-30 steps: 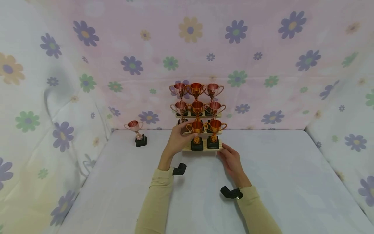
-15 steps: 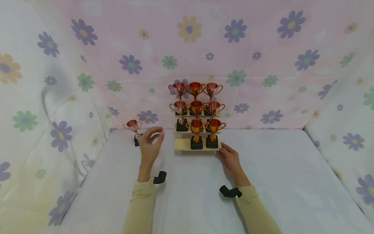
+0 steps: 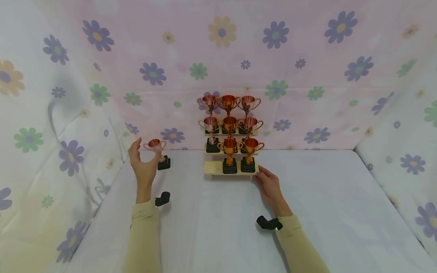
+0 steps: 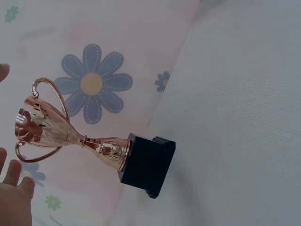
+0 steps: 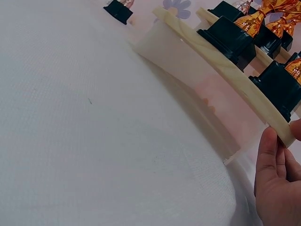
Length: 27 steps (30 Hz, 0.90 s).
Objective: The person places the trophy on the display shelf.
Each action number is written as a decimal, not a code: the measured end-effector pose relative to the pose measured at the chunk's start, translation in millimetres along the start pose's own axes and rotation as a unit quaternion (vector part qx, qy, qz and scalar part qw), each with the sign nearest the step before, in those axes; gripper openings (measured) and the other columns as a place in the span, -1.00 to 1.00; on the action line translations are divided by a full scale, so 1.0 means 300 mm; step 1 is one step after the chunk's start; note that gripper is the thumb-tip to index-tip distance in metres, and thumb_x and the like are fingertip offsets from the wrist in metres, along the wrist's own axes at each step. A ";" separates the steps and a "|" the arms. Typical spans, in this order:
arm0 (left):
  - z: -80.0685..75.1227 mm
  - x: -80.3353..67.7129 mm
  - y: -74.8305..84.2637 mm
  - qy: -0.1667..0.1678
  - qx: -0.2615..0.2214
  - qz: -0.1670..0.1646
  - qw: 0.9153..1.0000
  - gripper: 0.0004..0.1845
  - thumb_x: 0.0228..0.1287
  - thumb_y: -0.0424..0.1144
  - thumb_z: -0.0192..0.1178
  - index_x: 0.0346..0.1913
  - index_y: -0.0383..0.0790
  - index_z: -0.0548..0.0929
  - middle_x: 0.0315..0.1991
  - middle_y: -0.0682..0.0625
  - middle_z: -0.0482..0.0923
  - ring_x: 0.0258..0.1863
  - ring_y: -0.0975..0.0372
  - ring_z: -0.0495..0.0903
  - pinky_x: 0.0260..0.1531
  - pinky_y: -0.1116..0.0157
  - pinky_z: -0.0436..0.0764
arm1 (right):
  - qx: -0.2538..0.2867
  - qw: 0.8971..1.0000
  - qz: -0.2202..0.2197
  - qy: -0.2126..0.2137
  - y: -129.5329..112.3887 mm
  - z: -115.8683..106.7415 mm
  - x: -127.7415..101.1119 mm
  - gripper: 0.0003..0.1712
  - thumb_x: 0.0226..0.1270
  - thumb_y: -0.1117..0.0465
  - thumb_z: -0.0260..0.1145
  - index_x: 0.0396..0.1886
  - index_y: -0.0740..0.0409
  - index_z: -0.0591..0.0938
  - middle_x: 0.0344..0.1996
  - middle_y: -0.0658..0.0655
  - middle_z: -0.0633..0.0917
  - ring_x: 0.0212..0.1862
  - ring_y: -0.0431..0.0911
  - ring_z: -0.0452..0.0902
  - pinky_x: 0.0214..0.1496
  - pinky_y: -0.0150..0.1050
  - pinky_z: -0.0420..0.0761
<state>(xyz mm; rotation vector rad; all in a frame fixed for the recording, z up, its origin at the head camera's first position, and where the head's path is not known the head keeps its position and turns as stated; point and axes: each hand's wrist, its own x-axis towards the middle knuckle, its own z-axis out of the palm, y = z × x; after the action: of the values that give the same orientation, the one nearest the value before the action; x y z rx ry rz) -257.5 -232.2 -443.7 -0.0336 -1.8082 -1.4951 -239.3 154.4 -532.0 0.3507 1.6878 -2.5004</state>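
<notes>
A rose-gold trophy cup (image 3: 164,163) with two handles and a black base stands upright on the table at the left. My left hand (image 3: 145,170) is spread beside it, thumb and fingers wide apart. In the left wrist view, a gap shows between the fingertips (image 4: 26,187) and the trophy cup (image 4: 47,125). Several gold and rose-gold trophies fill a tiered wooden stand (image 3: 213,167); its lowest step has two gold ones and bare wood at its left end. My right hand (image 3: 269,185) pinches the right end of that step, thumb on top and fingers below.
A white cloth covers the table (image 3: 218,227). Flower-printed fabric (image 3: 307,76) hangs close behind the stand and along both sides. Dark wrist-worn cameras (image 3: 269,223) sit at both cuffs.
My left hand has left the lowest step's gold trophy, moved left to the lone rose-gold trophy and spread its fingers. The right hand keeps its hold on the stand.
</notes>
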 end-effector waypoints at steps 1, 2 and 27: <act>-0.005 0.009 -0.020 -0.022 -0.003 -0.025 0.999 -0.23 0.10 -0.59 0.36 0.42 -0.53 0.33 0.40 -0.43 0.25 0.43 -0.21 0.16 0.56 -0.10 0.10 | 0.002 1.000 0.000 0.001 0.001 0.001 0.000 -0.41 0.58 0.32 0.05 0.53 0.34 0.25 0.50 0.26 0.33 0.22 -0.17 0.48 0.33 -0.36 0.56; -0.008 0.019 -0.041 -0.039 -0.005 -0.048 0.998 -0.17 0.11 -0.58 0.36 0.47 -0.50 0.26 0.45 -0.40 0.19 0.47 -0.20 0.11 0.58 -0.13 0.05 | 0.002 1.000 0.000 0.003 0.002 0.001 -0.001 -0.41 0.58 0.32 0.06 0.53 0.35 0.26 0.49 0.26 0.33 0.20 -0.17 0.49 0.32 -0.37 0.57; 0.033 0.039 -0.124 -0.021 -0.057 -0.149 0.987 -0.36 0.14 -0.52 0.44 0.29 -0.48 0.45 -0.07 0.03 0.45 -0.06 0.27 0.57 -0.06 0.59 0.62 | 0.003 1.000 0.003 0.003 0.008 -0.003 0.007 -0.41 0.59 0.31 0.06 0.53 0.33 0.26 0.50 0.25 0.33 0.20 -0.17 0.50 0.39 -0.29 0.51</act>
<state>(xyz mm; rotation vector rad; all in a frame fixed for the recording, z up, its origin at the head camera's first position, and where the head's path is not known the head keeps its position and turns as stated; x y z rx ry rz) -288.6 -240.4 -467.8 0.1553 -1.8185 -1.8187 -240.7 154.3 -535.1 0.3652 1.6785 -2.5034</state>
